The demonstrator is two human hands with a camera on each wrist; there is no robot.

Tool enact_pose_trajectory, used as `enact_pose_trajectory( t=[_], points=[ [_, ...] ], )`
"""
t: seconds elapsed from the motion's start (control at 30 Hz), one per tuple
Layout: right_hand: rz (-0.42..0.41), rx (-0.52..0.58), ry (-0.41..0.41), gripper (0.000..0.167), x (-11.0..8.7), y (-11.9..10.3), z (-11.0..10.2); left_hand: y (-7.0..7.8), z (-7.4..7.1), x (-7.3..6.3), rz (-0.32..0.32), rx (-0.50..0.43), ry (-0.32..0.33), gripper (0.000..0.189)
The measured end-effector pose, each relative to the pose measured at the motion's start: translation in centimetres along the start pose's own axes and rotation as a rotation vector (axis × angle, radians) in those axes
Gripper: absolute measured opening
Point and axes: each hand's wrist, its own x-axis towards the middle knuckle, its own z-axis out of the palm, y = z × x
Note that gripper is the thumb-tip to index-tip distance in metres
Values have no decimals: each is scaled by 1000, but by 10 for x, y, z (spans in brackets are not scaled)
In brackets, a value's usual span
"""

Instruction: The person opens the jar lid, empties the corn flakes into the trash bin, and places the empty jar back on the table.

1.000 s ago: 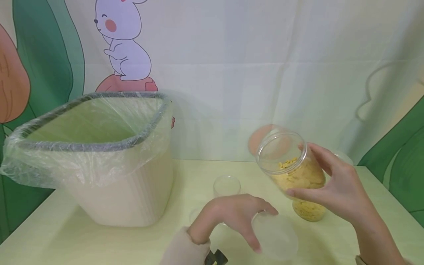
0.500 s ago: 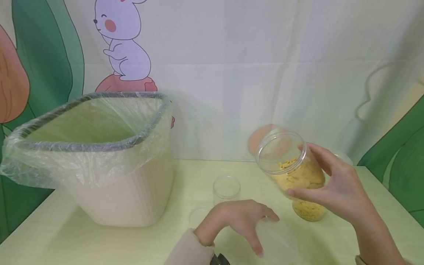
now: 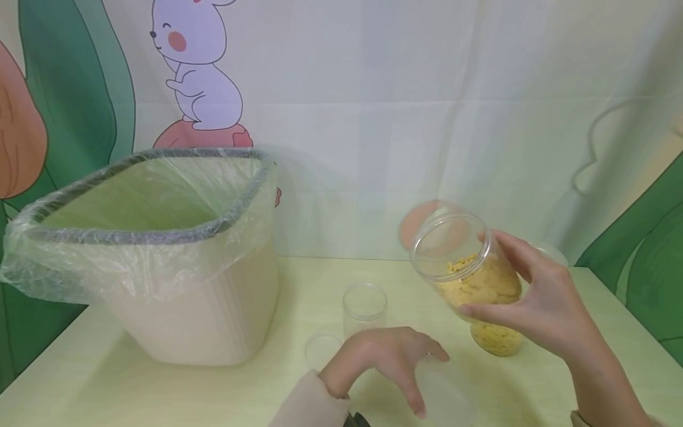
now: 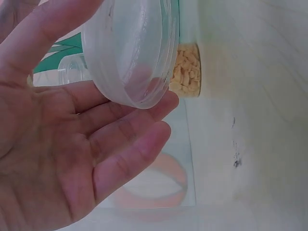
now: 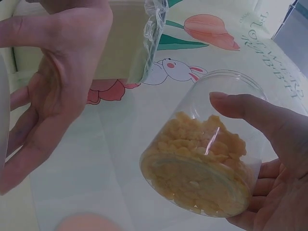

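Observation:
My right hand (image 3: 539,290) grips a clear plastic jar (image 3: 480,290), partly filled with yellow flakes (image 5: 192,159). The jar is tilted, its uncovered mouth facing up and left. Between thumb and fingers my left hand (image 3: 392,359) holds a round translucent lid (image 4: 132,53) by its rim, to the left of and below the jar; in the head view the lid looks faint. Under the raised jar, a second container of flakes (image 3: 496,339) stands on the table. Just beyond my left hand is a clear cup-like container (image 3: 365,303) with no contents visible.
A white bin (image 3: 208,314) with a plastic liner and grey rim stands at the left. A clear round piece (image 3: 322,349) lies near my left forearm. Another clear object (image 3: 552,254) is partly hidden behind my right hand. A printed cloth (image 3: 341,178) hangs behind the table.
My left hand has shifted a little right and toward me with the lid, uncovering more of the clear container and round piece. The right hand and tilted jar have barely moved.

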Motion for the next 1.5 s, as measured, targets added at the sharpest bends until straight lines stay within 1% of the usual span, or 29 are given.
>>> enact_pose_trajectory(
  t=[0.23,0.3,0.47,0.67,1.0,1.33,1.5],
  points=[
    [3,-3,-8,94,0,-1,1,-2,4,5,-4,0,-22,79],
    [4,-3,-9,94,0,-1,1,-2,5,7,-5,16,-29,79],
    [13,-4,-12,94,0,-1,1,-2,6,10,-20,37,-44,79],
    [15,-5,-13,95,0,-1,0,-2,9,11,-52,32,-60,79],
    [1,-8,-10,94,0,-2,1,-1,14,13,-101,68,-53,79],
    [-7,-8,-4,93,1,-1,1,-1,19,13,-185,70,-53,81],
    [-3,-11,-4,94,0,-1,1,-1,21,13,-198,67,-38,82]
  ],
)
